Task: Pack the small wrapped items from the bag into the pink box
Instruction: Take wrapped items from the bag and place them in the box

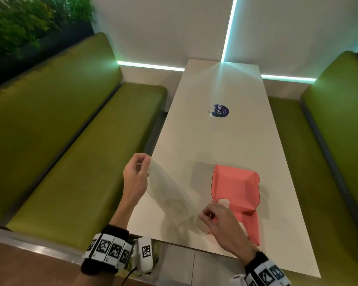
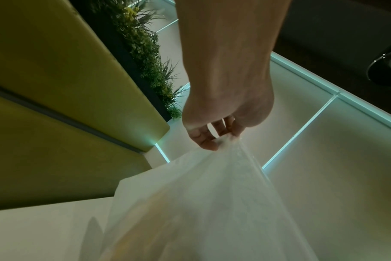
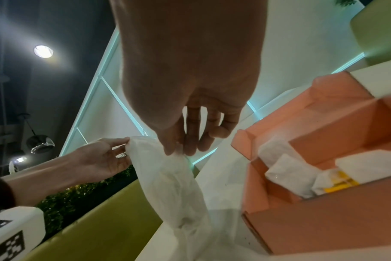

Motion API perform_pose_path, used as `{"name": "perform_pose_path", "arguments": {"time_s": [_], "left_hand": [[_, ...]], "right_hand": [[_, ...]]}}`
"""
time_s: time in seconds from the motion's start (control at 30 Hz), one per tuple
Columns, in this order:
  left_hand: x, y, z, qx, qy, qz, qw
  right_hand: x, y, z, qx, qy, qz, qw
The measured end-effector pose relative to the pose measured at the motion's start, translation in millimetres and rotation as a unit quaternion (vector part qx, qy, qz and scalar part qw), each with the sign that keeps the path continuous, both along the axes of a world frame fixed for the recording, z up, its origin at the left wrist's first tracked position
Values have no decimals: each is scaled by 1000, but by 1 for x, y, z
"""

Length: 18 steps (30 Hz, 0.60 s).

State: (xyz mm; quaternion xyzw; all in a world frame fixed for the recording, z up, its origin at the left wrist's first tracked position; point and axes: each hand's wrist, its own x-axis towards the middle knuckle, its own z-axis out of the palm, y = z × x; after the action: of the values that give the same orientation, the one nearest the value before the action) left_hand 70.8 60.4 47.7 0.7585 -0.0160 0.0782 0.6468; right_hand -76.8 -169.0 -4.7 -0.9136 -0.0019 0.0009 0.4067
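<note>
A thin translucent plastic bag (image 1: 170, 195) hangs stretched between my two hands above the near left part of the white table (image 1: 225, 137). My left hand (image 1: 142, 169) pinches one top corner of the bag (image 2: 212, 203), held high. Lower down, my right hand (image 1: 207, 215) pinches the other corner of the bag (image 3: 167, 176). Just right of my right hand lies the open pink box (image 1: 236, 188), lid flap back. Inside the pink box (image 3: 324, 220) lie small white wrapped items (image 3: 288, 169), one with a yellow label (image 3: 337, 183). Whether anything is in the bag is unclear.
Green padded benches (image 1: 60, 141) run along both sides of the table. A round blue sticker (image 1: 220, 110) sits on the table's middle. White walls with lit strips (image 1: 149, 66) close off the far end. Plants (image 1: 19, 21) stand behind the left bench.
</note>
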Motion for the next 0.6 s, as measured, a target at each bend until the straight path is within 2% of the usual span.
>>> {"name": "perform_pose_path", "arguments": {"time_s": [0.1, 0.3, 0.47, 0.5, 0.6], "left_hand": [[-1, -2, 0, -8, 12, -11, 1000], [-4, -10, -1, -17, 23, -30, 999], [-36, -10, -5, 97, 32, 98, 990], [-48, -12, -7, 99, 58, 85, 990], [-73, -23, -16, 55, 191, -29, 980]], "right_hand": [[4, -1, 5, 4, 15, 6, 1000], [50, 38, 30, 116, -6, 6, 993], [61, 54, 34, 185, -17, -23, 982], [61, 56, 34, 193, -19, -25, 981], [61, 63, 35, 205, -16, -12, 979]]}}
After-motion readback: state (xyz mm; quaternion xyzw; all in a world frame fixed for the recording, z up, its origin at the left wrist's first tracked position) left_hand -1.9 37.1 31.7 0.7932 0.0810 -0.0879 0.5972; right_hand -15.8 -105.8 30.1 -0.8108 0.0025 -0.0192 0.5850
